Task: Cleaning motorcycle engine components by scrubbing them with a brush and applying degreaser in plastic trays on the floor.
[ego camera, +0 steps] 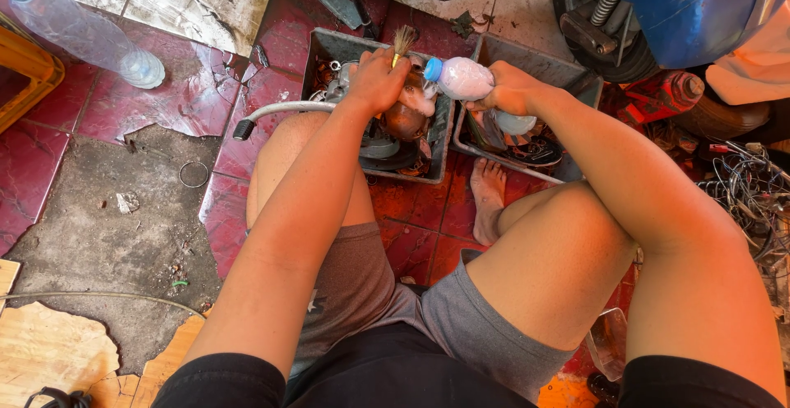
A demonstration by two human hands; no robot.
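Squatting over grey metal tray [329, 46], left hand [377, 79] closed around small bristle brush [402, 43] above rusty brown round part [405, 118]; right hand [512, 89] clamped on clear plastic bottle with blue cap [461, 78], tilted beside. Probably best poured slowly, brushed with short strokes over tray.

You're working in bright, warm daylight that gives your arms and legs a reddish cast. Shadows are soft, pooling under your knees and inside the grey trays [329, 46]. Wet red tiles [173, 103] show mild glare. Focus stays sharp throughout; the wide lens bends the edges.
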